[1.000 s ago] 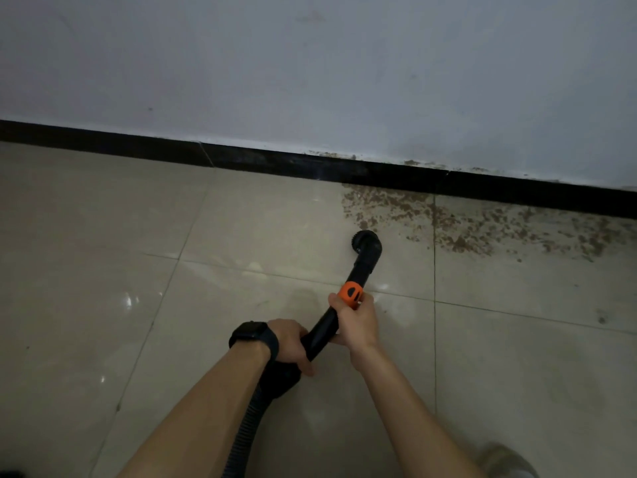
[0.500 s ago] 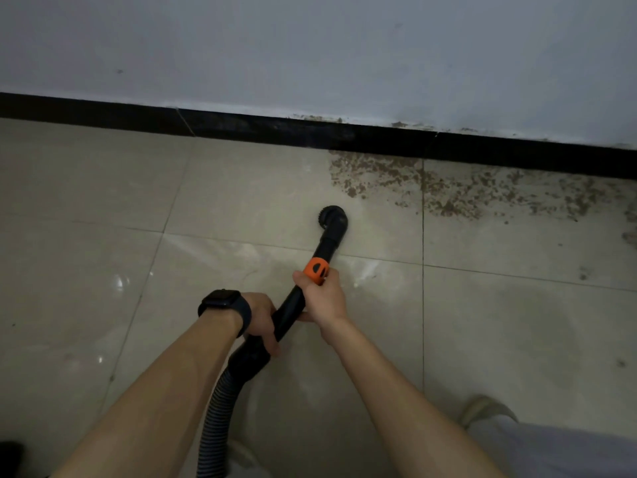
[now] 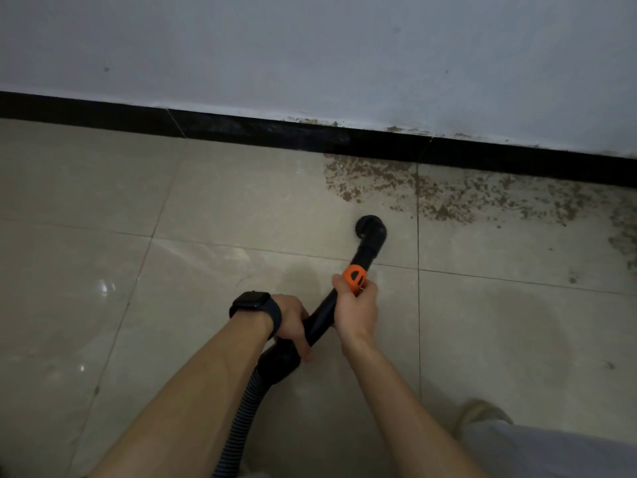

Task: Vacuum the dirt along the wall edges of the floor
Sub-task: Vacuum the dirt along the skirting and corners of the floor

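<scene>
- The right hand (image 3: 355, 313) is gripping the black vacuum wand (image 3: 366, 251) just behind its orange collar (image 3: 355, 276), with the fingers curling round the tube.
- The left hand (image 3: 293, 322) is wrapping its fingers round the thicker rear end of the wand, farther from the black baseboard (image 3: 241, 127) than the right hand. A dark wristwatch (image 3: 256, 307) is sitting on that wrist.
- The ribbed hose (image 3: 241, 419) is trailing from the wand's rear end away from the baseboard, running out at the bottom edge of the view.
- The round nozzle (image 3: 370, 226) is pointing down at the tiled floor (image 3: 224, 201), a little short of the baseboard. It may be touching the tile, but the dim light is making that hard to tell.
- The brown dirt (image 3: 379, 177) is lying in a band on the floor right against the baseboard. It is starting just beyond the nozzle and spreading along the baseboard to the right.
- Brown specks are clinging along the top edge of the baseboard, where the pale wall (image 3: 310, 46) is meeting it.
- A light shoe (image 3: 482, 415) and a grey trouser leg (image 3: 551, 453) are showing at the lower right, well away from the baseboard.
</scene>
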Motion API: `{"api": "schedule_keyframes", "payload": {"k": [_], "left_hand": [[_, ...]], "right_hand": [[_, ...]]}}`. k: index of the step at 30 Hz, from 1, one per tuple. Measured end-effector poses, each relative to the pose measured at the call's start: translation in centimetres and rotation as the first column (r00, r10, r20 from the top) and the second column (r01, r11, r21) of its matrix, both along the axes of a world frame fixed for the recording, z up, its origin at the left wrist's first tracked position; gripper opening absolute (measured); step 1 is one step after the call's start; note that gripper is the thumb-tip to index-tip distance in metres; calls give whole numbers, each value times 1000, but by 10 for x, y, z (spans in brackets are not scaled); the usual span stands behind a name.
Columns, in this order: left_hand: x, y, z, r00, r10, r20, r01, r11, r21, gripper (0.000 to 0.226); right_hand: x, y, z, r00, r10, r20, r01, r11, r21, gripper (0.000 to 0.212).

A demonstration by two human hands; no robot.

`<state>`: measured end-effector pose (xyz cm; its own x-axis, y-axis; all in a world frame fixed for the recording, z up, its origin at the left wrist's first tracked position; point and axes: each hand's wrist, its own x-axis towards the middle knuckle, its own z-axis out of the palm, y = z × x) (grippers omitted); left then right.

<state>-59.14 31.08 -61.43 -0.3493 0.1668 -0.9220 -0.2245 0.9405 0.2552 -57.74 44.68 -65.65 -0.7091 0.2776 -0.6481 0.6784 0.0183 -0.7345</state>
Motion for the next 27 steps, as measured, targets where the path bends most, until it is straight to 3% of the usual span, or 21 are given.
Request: {"api": "schedule_keyframes", "payload": {"k": [5,12,16,21,27], "left_hand": [[-5,11,-5,996,-88,-3,88,996,-13,59],[-4,-5,-8,973,-19,-229,10,999,-41,60],[-4,-1,-10,943,-22,-331,0,998,-67,52],[-3,-3,-14,940,-15,-341,-15,996,-83,52],[-3,-15,-18,939,37,-343,-68,994,-80,51]], "right_hand": [[6,6,2,999,-20,-46,19,1000,-13,30],[-28,-11,4,999,21,-43,-25,995,-99,41],[-42,-3,6,1000,-10,-24,5,981,-193,22],[-42,-3,-7,1000,7,-24,-12,976,-217,14],[-51,-16,-10,999,29,-19,-33,962,-270,22]]}}
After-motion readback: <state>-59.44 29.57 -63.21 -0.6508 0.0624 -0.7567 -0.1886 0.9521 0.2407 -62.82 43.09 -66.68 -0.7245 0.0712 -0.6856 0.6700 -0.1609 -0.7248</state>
